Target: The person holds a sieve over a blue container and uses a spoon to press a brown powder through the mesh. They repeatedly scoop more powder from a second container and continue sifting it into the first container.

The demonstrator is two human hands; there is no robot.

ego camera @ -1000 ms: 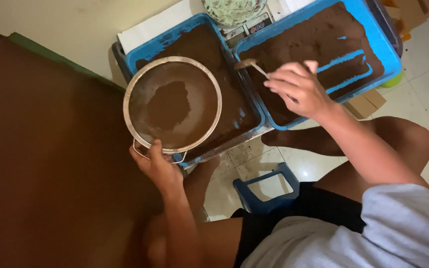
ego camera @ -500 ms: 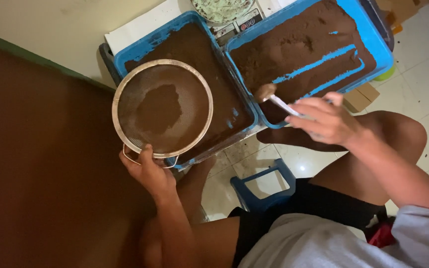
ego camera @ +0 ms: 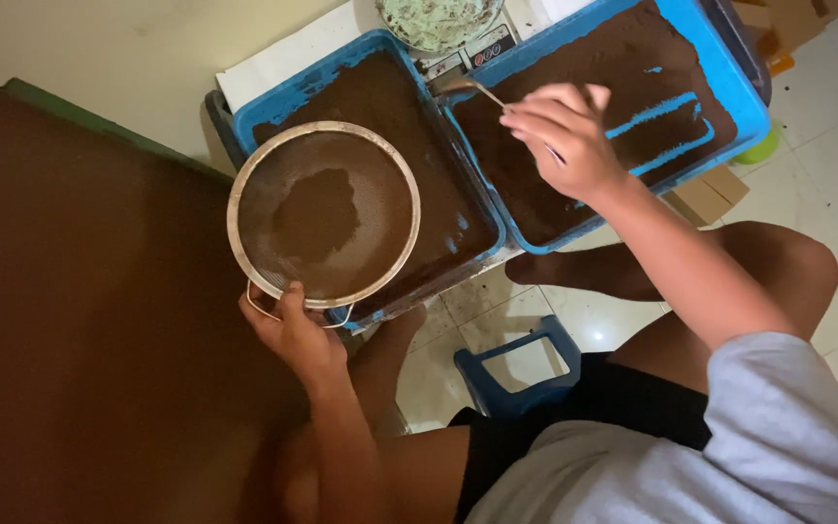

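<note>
My left hand grips the near rim of a round metal sieve with a patch of brown powder on its mesh. The sieve is held over the left blue tray, which is filled with brown powder. My right hand holds a metal spoon by its handle; the spoon's bowl is over the near left corner of the right blue tray, also covered in brown powder with bare blue streaks.
A bowl of pale greenish material stands on a scale behind the trays. A small blue stool is under me on the tiled floor. A large dark brown surface fills the left. Cardboard pieces lie beside the right tray.
My right hand has lifted the spoon from low in the right tray up toward its far left corner. The sieve stays over the left tray in my left hand.
</note>
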